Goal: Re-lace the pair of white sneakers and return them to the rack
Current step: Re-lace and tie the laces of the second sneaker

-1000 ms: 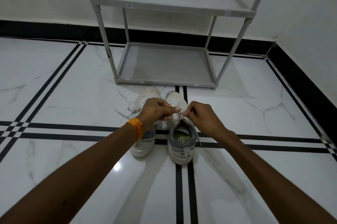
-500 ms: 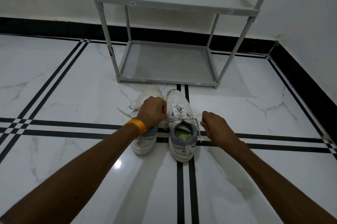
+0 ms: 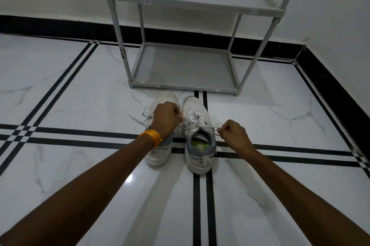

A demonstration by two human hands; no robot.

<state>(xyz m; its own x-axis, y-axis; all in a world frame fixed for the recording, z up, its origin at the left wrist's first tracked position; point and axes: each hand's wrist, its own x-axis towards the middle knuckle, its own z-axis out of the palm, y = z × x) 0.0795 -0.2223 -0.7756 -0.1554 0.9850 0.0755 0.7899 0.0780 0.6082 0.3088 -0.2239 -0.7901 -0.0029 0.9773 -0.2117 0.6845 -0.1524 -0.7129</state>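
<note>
Two white sneakers stand side by side on the floor, toes toward the rack. The right sneaker (image 3: pixel 197 111) has grey heel trim and a green insole. Its white lace (image 3: pixel 200 125) is stretched sideways between my hands. My left hand (image 3: pixel 165 118) pinches one lace end above the left sneaker (image 3: pixel 160 157), which it largely covers. My right hand (image 3: pixel 234 132) pinches the other end just right of the shoe opening. The left sneaker's own lace (image 3: pixel 138 120) trails loose on the floor.
The grey two-tier shoe rack (image 3: pixel 180 85) stands just beyond the sneakers against the white wall, both shelves bare. Glossy white marble floor with black stripes surrounds the shoes. A black skirting runs along the back and right walls. An orange band is on my left wrist.
My hands, together over the right sneaker's tongue a second ago, have pulled apart sideways. The lace is now drawn taut between them, with the right hand moved farthest out.
</note>
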